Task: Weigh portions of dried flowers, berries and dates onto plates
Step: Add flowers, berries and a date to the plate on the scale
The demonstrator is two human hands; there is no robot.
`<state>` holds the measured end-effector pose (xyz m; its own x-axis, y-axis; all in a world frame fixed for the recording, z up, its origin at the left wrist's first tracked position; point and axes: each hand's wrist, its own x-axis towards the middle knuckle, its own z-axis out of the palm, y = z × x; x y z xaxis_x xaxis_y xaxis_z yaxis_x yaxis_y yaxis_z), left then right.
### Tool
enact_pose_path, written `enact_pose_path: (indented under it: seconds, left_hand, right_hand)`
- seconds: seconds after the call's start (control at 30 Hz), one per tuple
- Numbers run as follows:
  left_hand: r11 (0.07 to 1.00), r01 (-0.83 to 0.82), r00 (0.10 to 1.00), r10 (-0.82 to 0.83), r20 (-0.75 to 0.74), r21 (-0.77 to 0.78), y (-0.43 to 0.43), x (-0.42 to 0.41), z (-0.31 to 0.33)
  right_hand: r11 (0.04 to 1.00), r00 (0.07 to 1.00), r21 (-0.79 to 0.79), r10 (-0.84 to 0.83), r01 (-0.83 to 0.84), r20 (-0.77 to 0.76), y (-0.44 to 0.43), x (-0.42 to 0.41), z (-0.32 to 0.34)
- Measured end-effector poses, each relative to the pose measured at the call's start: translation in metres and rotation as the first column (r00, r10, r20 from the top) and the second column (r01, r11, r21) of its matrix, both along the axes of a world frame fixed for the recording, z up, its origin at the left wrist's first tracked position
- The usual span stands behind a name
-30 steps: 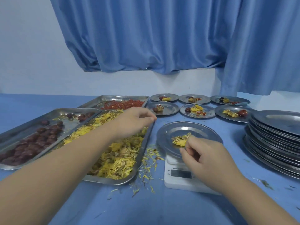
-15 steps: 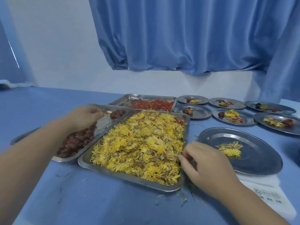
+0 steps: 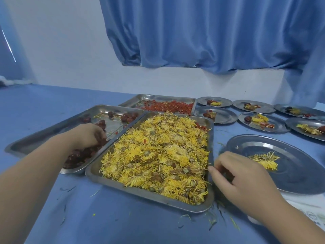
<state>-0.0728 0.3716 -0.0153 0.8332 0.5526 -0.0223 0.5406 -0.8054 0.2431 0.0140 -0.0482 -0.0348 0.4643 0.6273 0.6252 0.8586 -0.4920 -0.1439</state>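
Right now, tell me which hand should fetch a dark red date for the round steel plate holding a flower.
Left. The left hand is among the dark red dates in their rectangular steel tray; the right hand lies beyond the yellow-flower tray, by the plate.

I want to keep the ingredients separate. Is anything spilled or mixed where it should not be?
Yes. Loose petals lie scattered on the table by the flower tray, and red berries sit in that tray's far right corner.

flower tray point(image 3: 149, 192) straight before me | date tray point(image 3: 40, 140) just left of it | berry tray point(image 3: 158, 97) behind both | plate point(image 3: 290, 175) on scale point(image 3: 306, 206) to my right | one flower point(image 3: 263, 160) on that plate | six filled plates point(image 3: 225, 117) behind it
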Motion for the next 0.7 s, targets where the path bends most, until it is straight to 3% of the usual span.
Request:
enact_pose_path:
  seconds: [0.23,0.37,0.47,0.6,0.7]
  left_hand:
    - [0.997,-0.016,0.961,0.035,0.273,-0.071,-0.017,-0.004,0.013]
    - [0.986,0.106,0.926,-0.050,0.375,-0.130,-0.053,0.005,0.029]
    - [0.964,0.233,0.885,-0.154,0.439,-0.131,-0.092,0.020,0.041]
    - [0.914,0.371,0.862,-0.273,0.426,-0.165,-0.150,0.043,0.052]
    - [0.874,0.465,0.832,-0.378,0.406,-0.141,-0.198,0.059,0.056]
  right_hand:
    - [0.999,1.000,0.043,0.010,-0.009,-0.023,-0.005,-0.001,0.005]
    - [0.991,1.000,0.132,-0.007,0.010,-0.020,-0.011,-0.002,0.008]
    - [0.965,0.994,0.250,-0.053,0.076,-0.101,-0.021,0.000,0.013]
    - [0.811,0.930,0.537,-0.022,0.231,-0.367,-0.039,0.011,0.024]
    - [0.673,0.865,0.645,0.014,0.363,-0.502,-0.052,0.023,0.031]
